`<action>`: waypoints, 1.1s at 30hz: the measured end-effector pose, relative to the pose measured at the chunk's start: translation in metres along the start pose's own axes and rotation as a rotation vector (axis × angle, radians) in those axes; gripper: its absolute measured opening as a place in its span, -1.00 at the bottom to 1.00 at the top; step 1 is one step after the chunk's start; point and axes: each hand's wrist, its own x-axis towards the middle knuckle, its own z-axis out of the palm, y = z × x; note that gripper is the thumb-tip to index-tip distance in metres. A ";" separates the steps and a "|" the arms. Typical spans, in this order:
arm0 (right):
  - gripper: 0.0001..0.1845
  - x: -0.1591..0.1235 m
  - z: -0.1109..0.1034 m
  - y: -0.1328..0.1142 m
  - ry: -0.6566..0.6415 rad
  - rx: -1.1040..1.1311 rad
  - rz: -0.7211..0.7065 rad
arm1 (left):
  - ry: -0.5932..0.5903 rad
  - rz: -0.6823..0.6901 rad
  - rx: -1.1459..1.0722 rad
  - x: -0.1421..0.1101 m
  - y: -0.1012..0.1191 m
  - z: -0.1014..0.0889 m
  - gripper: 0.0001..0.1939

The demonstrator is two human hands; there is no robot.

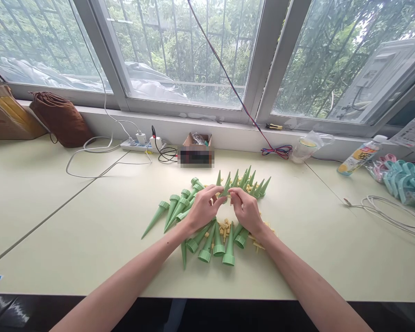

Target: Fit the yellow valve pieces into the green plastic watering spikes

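Observation:
My left hand is closed around a green plastic cone-shaped spike, whose point sticks up past the fingers. Close beside it, the fingertips of my right hand are pinched together near the spike; whatever they hold is too small to make out. Loose green spikes with ribbed caps lie to the left of my left hand. Others, with wide round ends facing me, lie in front of my hands. Small yellow pieces are heaped between them. Beyond my hands stands a group of upright green spikes.
At the back are a power strip with cables, a small cardboard box and a brown drawstring bag. Farther right are a coiled white cable, a spray can and teal plastic items.

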 end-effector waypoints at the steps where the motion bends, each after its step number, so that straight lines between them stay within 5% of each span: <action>1: -0.76 0.000 0.000 0.000 0.002 0.000 -0.003 | 0.000 -0.001 -0.003 0.000 0.000 0.000 -0.83; 15: -0.81 -0.001 0.001 -0.001 0.020 0.030 0.052 | -0.019 0.020 -0.012 -0.001 -0.001 0.002 -0.83; 33: -0.72 0.000 0.002 0.001 -0.010 -0.026 -0.023 | -0.023 -0.291 -0.275 0.007 0.005 -0.010 -0.66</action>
